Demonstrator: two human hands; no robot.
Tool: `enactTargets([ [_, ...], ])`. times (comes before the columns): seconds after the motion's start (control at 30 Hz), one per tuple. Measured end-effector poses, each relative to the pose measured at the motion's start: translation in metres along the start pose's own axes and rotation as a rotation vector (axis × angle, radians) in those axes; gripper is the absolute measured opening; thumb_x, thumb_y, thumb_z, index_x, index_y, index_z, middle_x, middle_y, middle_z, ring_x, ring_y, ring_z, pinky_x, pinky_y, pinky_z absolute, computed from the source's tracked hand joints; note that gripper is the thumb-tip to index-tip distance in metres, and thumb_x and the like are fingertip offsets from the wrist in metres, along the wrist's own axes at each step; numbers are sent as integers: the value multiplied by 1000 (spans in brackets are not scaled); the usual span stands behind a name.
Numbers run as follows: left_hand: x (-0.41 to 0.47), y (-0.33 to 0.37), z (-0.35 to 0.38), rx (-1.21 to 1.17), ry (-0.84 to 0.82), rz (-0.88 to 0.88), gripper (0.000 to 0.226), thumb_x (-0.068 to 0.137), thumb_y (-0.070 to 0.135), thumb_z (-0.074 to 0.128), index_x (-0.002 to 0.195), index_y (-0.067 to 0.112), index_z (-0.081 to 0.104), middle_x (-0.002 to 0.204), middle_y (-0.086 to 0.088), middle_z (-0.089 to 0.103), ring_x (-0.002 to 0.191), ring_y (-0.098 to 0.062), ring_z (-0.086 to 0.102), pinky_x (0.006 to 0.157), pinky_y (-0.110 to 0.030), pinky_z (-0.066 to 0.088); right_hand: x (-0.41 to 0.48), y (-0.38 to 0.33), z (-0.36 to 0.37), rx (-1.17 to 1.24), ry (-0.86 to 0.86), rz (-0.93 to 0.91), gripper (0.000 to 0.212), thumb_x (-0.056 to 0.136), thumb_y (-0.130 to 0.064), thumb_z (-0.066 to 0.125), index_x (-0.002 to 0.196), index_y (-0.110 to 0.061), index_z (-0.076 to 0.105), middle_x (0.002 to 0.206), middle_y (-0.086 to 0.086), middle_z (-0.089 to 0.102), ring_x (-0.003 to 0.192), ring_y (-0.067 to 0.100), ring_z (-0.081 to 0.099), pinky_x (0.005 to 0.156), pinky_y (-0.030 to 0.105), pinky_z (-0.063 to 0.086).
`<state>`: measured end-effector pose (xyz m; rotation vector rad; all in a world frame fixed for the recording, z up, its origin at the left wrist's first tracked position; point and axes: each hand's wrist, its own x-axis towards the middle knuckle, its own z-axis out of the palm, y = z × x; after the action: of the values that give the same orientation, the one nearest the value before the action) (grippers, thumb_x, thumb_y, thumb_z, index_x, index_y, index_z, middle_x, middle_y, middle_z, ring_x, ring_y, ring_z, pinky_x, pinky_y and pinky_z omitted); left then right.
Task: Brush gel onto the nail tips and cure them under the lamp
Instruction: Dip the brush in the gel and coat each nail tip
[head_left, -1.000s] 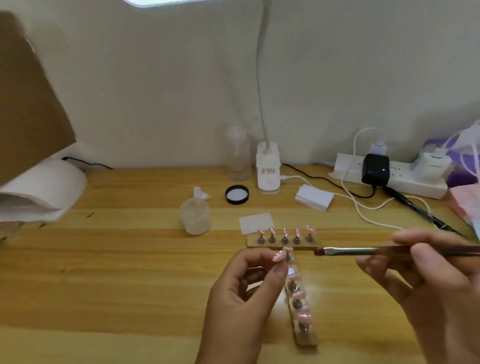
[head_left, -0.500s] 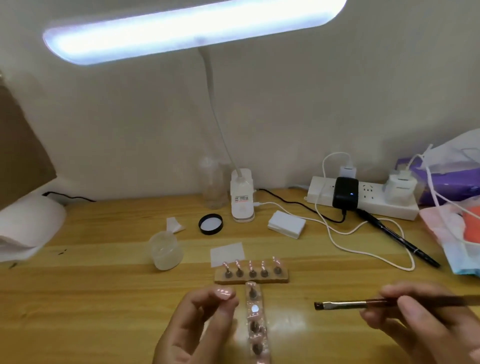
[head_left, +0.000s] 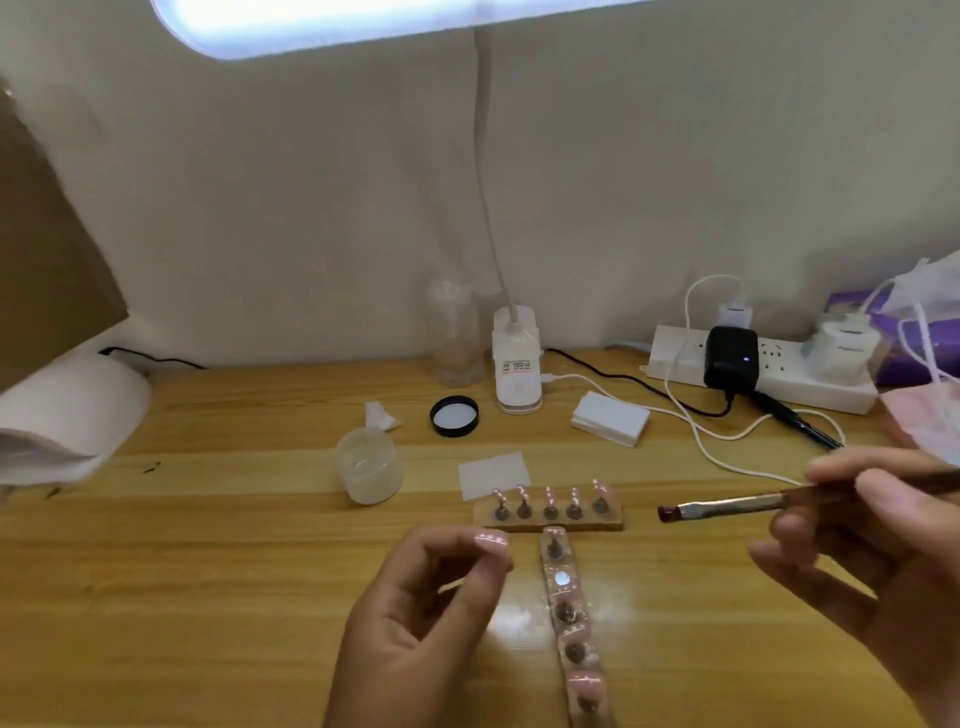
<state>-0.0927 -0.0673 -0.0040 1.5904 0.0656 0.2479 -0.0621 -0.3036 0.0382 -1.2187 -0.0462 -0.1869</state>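
Now the left hand (head_left: 415, 618) pinches one nail tip (head_left: 492, 540); the right hand (head_left: 878, 540) holds the gel brush (head_left: 727, 506), apart; next, brush meets tip.

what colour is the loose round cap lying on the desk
Black rim with a white inside, the cap, seen in the head view.

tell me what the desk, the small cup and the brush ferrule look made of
Desk: wood or wood-look laminate, semi-gloss; grain streaks and lamp glare. Cup: likely frosted translucent plastic, cloudy walls. Brush ferrule: metal, shiny silver band.
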Motion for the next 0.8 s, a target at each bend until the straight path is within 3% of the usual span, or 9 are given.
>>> enactTargets([
  [0.03, -1, 5, 5, -59, -1, -13, 17, 59, 36, 84, 70, 26, 75, 80, -1, 75, 77, -6, 70, 64, -12, 52, -1, 3, 7, 11, -11, 3, 15, 63, -27, 63, 64, -17, 74, 58, 11, 65, 52, 18, 68, 49, 30, 56],
  [0.1, 3, 4, 7, -29, -55, -81, 18, 55, 33, 75, 72, 27, 75, 81, 2, 75, 78, -5, 70, 63, -11, 50, -6, 10, 28, 33, -31, 5, 19, 62, -35, 74, 67, -16, 75, 60, 10, 66, 54, 19, 69, 50, 29, 57],
  [0.2, 5, -2, 3, -58, -98, -91, 12, 59, 27, 73, 71, 27, 75, 79, 4, 74, 76, -3, 69, 62, -9, 48, -16, 22, 47, -38, -90, -44, 54, 41, -56, 91, 74, -17, 76, 68, 14, 70, 59, 24, 71, 58, 27, 59],
  [0.33, 6, 0, 3, -84, -103, -98, 9, 64, 32, 81, 70, 30, 74, 77, 6, 74, 74, -2, 68, 64, -9, 48, -20, 31, 46, -86, -28, -85, 42, 52, -54, 90, 74, -21, 76, 70, 15, 71, 61, 23, 71, 62, 22, 58],
  [0.4, 5, 0, 2, -83, -110, -100, 15, 63, 40, 83, 72, 32, 73, 79, 7, 74, 74, -3, 68, 66, -11, 50, -21, 36, 43, -52, 6, -76, 8, 73, -30, 77, 70, -23, 75, 68, 13, 71, 60, 22, 70, 60, 21, 58],
  [0.47, 4, -2, 3, -66, -110, -96, 18, 63, 44, 85, 72, 35, 73, 81, 8, 73, 75, -3, 68, 68, -12, 50, -24, 38, 44, -67, 31, -59, 5, 69, -29, 76, 70, -24, 75, 68, 11, 71, 60, 22, 70, 58, 20, 57],
  [0.57, 4, -5, 3, -71, -119, -94, 9, 64, 36, 76, 72, 36, 73, 81, 7, 73, 72, -2, 65, 68, -11, 48, -26, 40, 45, -89, 46, -84, 28, 67, -50, 82, 74, -24, 75, 68, 12, 71, 59, 20, 71, 59, 20, 57],
  [0.67, 5, -7, 3, -67, -135, -83, 9, 64, 34, 74, 73, 36, 73, 79, 8, 73, 68, -2, 63, 65, -11, 48, -25, 42, 43, -130, 12, -109, 58, 42, -71, 84, 76, -24, 75, 70, 12, 72, 62, 22, 71, 63, 20, 58],
  [0.8, 4, -7, 3, -75, -140, -76, 9, 65, 34, 73, 73, 37, 73, 80, 10, 73, 70, 1, 66, 65, -9, 48, -27, 42, 42, -140, -50, -93, 60, 41, -71, 85, 78, -24, 74, 75, 9, 72, 67, 22, 72, 66, 22, 58],
])
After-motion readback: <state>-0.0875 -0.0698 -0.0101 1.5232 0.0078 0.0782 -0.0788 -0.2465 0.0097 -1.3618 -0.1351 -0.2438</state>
